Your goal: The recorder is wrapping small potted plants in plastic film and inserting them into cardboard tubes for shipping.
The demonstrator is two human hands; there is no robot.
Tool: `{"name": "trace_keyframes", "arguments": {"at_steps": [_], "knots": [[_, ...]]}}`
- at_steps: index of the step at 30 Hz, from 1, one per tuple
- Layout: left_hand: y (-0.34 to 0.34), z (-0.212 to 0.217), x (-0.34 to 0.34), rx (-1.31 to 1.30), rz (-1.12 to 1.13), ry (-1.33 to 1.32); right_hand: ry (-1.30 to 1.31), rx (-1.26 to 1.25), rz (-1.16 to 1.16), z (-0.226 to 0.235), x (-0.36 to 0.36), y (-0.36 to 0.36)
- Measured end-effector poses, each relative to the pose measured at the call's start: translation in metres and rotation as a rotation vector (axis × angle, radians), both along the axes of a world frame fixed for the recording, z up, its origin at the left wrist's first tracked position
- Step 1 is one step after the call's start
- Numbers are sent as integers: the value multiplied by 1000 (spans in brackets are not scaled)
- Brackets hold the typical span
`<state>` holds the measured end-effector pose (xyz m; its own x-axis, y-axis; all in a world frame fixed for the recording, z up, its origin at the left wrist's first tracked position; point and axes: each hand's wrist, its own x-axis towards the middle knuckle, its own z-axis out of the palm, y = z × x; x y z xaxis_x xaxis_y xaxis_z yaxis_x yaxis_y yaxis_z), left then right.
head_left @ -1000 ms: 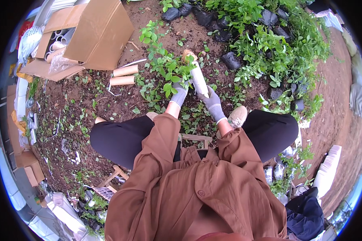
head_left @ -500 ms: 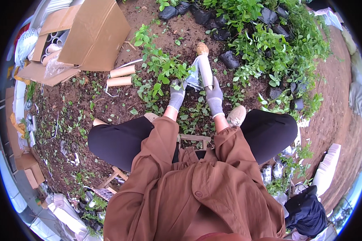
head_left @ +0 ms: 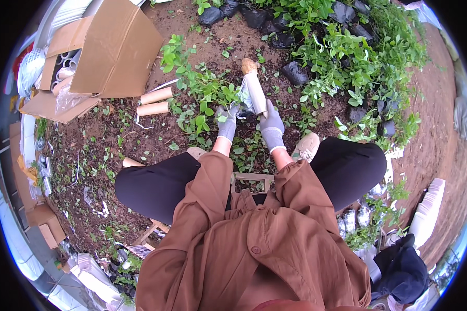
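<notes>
Both gloved, our right hand (head_left: 271, 126) grips the tube (head_left: 255, 93) while our left hand (head_left: 227, 122) pinches its plant (head_left: 208, 90), whose stem could snap.

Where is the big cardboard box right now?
In the head view, the cardboard box lies open on the soil at upper left, just behind two cardboard tubes, left of the gloved left hand.
</notes>
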<state>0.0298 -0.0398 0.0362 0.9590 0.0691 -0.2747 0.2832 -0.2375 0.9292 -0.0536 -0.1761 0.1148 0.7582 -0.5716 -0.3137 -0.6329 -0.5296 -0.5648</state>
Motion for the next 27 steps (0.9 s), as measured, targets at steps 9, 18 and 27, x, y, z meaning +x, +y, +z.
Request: {"name": "trace_keyframes", "arguments": {"at_steps": [9,18,27], "knots": [[19,16,30,-219,-427,594,124,60,114,-25,-12,-9],[21,51,24,-824,-244,739,42,-9,168,7,-10,-32],[11,188,55,-1369,-530,279,-344,-428,667,128,32,-86]]}}
